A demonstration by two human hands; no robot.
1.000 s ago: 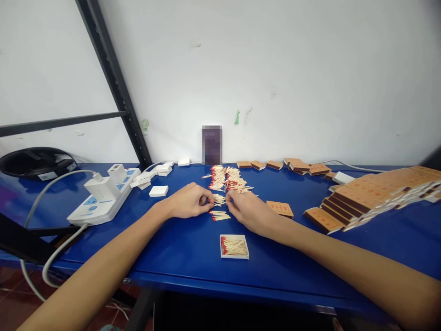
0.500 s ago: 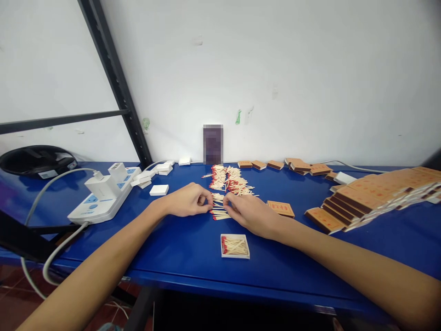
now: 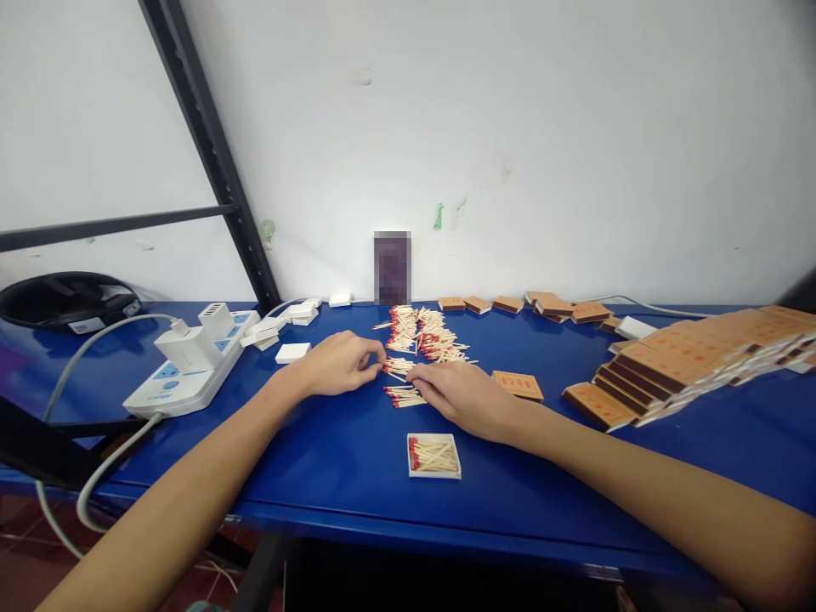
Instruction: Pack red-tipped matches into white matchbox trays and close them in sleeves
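Note:
On the blue table lies a heap of red-tipped matches near the wall. In front of it my left hand and my right hand meet over a small bundle of matches. My left hand's fingers are curled and pinch the red-tipped end of that bundle. My right hand's fingers are bent and press on the bundle's other end and on more loose matches. A white open tray with matches in it sits nearer to me. One orange matchbox sleeve lies beside my right hand.
Rows of orange matchbox sleeves fill the right side, more line the wall. White empty trays and a white power strip with chargers sit left, its cable hanging off the edge. A black metal frame stands behind.
My left hand slid slightly left and back, drawing the bundle's red tips with it. My right hand moved a little left and lower over the loose matches.

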